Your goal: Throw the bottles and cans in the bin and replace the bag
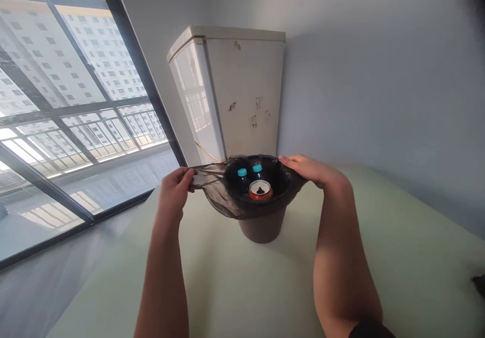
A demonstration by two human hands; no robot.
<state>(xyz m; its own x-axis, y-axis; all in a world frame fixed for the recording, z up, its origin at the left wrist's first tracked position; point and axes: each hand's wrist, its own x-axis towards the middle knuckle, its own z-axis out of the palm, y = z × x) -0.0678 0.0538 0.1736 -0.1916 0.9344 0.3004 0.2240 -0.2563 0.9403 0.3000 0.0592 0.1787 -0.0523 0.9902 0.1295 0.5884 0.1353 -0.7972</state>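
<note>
A brown trash can stands on the pale green table, lined with a thin black garbage bag folded over its rim. Inside the bag are two bottles with turquoise caps and an opened orange drink can. My left hand pinches the bag's edge and stretches it out to the left, away from the rim. On the opposite side, my right hand is closed on the bag at the rim, its thumb on top; the other fingers are mostly hidden beneath.
The pale green tabletop spreads under both arms. Behind the trash can stands a white refrigerator with worn patches, beside a grey wall. A dark-framed glass door is at the left. Something dark shows at the right edge.
</note>
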